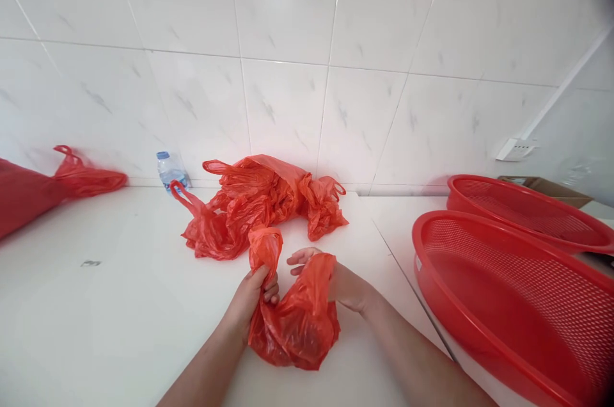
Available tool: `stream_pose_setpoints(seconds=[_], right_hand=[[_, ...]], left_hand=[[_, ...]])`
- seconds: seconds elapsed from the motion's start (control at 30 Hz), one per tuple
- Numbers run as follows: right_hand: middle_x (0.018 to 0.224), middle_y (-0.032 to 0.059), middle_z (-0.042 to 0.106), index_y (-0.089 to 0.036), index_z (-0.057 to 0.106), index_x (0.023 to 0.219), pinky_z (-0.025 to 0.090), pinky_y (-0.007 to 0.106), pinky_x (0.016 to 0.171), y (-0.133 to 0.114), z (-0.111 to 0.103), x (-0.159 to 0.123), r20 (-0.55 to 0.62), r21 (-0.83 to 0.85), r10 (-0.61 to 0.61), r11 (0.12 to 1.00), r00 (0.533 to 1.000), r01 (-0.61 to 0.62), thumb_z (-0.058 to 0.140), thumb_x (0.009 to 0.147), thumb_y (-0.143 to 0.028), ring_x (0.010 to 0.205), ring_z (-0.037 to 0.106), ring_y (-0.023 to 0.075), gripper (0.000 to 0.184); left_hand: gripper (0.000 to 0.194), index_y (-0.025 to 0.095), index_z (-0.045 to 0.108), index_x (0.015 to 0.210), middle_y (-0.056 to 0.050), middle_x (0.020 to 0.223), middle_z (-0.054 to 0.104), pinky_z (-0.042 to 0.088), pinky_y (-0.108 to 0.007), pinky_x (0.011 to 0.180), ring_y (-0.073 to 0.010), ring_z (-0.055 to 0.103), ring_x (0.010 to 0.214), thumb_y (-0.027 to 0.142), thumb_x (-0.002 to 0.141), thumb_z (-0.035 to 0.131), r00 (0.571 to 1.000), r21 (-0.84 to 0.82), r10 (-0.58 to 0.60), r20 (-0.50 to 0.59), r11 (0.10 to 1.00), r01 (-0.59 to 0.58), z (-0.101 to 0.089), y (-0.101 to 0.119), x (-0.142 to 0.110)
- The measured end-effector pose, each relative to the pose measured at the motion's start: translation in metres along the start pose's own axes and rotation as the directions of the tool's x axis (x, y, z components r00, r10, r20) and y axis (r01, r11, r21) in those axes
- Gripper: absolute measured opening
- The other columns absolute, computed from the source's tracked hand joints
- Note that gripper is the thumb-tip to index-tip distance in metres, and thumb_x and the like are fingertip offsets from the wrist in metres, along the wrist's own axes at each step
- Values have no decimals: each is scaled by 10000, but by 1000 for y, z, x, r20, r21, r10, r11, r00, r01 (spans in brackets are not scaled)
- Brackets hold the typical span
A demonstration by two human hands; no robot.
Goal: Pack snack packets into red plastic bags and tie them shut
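Observation:
A red plastic bag [300,333] hangs between my hands, low over the white table. My left hand [261,285] is closed around one of its handles, with the top of that handle sticking up above the fist. My right hand [346,284] reaches through the loop of the other handle, which lies across it and hides part of the palm. The fingers of that hand point left, slightly apart, and grip nothing. Just beyond my hands is a crumpled heap of red plastic bags [268,192], some with handle loops standing up.
A clear bottle with a blue cap [170,170] stands by the tiled wall, left of the heap. More red plastic [91,176] lies at far left. Two red mesh baskets [480,292] [532,215] are on the right, near a cardboard box [551,189] and a wall socket [517,149].

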State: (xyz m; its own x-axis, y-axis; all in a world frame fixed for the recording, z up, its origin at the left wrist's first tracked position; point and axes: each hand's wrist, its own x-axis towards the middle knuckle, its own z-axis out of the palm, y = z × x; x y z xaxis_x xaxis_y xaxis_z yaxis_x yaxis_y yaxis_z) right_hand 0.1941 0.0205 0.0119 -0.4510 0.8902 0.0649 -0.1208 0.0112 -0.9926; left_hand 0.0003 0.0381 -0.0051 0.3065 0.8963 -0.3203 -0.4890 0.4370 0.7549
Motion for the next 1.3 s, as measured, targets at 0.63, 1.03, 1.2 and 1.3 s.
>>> stream_pose_setpoints(seconds=[0.63,1.03,1.2,1.3], right_hand=[[606,-52,557,-243,496,1187,407,240,536,1,34,2,-99,329,118,941,988,-80,706,742,-361,500,481,93,506],[440,-58,447,-191,623,851,361,257,459,16,33,8,-323,226,244,958,915,-175,627,795,-444,401,396,98,259],[558,-29,536,-190,619,802,391,265,520,11,35,9,-280,244,177,964,944,-108,638,775,-335,476,453,105,148],[481,-37,486,-191,551,635,314,245,458,10,36,3,-242,228,224,959,944,-169,584,794,-297,414,365,82,194]], left_hand=[[177,176,520,715,26,554,534,444,-256,514,-112,507,471,328,752,604,998,92,48,-39,995,-45,17,-3,-9],[601,251,456,1224,-66,992,651,515,-351,735,-201,655,773,253,682,716,964,359,184,194,901,-244,16,-13,-19],[705,286,471,1322,-94,1407,398,493,-315,842,-240,576,1067,293,672,743,865,493,419,277,710,-502,19,-8,-24],[430,232,584,1216,-105,1210,572,512,-327,742,-207,637,855,413,827,562,887,456,366,282,762,-459,17,-10,-20]])
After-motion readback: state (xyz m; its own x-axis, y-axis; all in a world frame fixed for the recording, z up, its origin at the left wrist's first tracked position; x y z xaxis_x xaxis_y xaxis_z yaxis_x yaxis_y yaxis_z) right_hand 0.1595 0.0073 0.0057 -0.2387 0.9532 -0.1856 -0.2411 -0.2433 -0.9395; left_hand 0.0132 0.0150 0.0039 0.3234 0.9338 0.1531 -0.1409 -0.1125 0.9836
